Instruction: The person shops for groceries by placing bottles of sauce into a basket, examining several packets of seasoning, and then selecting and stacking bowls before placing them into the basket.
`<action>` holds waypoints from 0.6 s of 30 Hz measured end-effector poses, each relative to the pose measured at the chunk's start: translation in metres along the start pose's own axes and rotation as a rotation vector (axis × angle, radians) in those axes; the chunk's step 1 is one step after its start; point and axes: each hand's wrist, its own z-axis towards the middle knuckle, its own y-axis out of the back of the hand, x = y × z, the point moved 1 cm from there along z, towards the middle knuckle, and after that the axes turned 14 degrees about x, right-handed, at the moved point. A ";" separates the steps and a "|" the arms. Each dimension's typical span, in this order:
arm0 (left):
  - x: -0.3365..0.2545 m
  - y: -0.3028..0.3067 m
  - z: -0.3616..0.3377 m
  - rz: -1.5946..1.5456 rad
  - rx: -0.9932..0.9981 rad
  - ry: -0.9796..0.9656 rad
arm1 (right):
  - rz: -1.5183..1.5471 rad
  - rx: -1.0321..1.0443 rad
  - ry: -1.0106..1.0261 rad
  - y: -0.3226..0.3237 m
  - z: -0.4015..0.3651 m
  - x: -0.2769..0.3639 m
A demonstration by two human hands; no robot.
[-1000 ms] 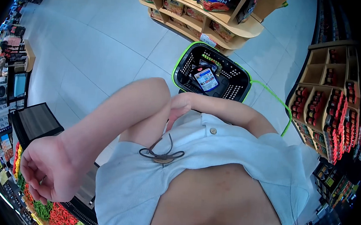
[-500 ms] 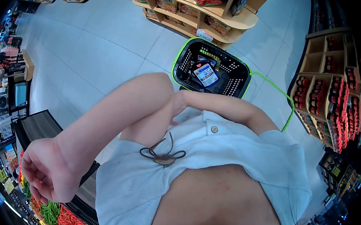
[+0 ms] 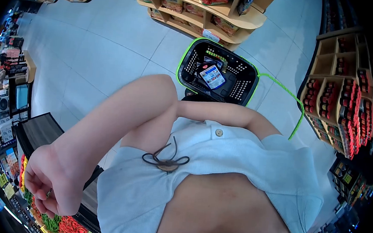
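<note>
My left hand (image 3: pixel 51 186) hangs at the lower left with its fingers curled into a loose fist; nothing shows inside it. It is above a display of red and green packets (image 3: pixel 64 227). My left forearm runs up across my white shirt (image 3: pixel 235 159). My right forearm (image 3: pixel 221 113) lies across my chest, and my right hand is hidden behind my left arm. A black shopping basket with a green rim (image 3: pixel 185 59) stands on the floor in front of me, holding a blue and white packet (image 3: pixel 212 76) and other goods.
A green cord (image 3: pixel 283 91) trails from the basket to the right. A curved wooden shelf (image 3: pixel 228 20) with snack packets stands behind the basket. Shelves of red bottles (image 3: pixel 347 110) line the right. A dark low stand (image 3: pixel 38 128) sits left. Pale floor tiles (image 3: pixel 92 45) spread ahead.
My right hand, visible by my chest earlier, has slipped out of sight behind my left arm. My left hand has dropped a little lower. The basket has not moved.
</note>
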 end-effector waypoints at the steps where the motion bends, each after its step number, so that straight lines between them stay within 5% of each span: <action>1: 0.000 0.000 -0.002 0.003 0.013 -0.002 | 0.107 0.006 -0.082 0.004 -0.001 0.014; 5: -0.002 -0.002 0.002 -0.010 0.067 -0.022 | 0.621 0.113 -0.279 0.028 -0.029 0.048; 9: -0.010 -0.004 0.005 -0.021 0.119 -0.016 | 0.552 0.063 -0.389 0.033 -0.036 0.064; 12: -0.011 -0.006 0.005 -0.030 0.140 -0.009 | 0.629 0.419 -0.313 0.027 -0.037 -0.057; 15: -0.013 -0.009 0.006 -0.049 0.168 -0.003 | 0.218 0.256 -0.147 0.005 -0.003 -0.034; 18: -0.014 -0.012 0.006 -0.061 0.202 0.007 | 0.282 0.214 -0.182 0.004 0.001 0.003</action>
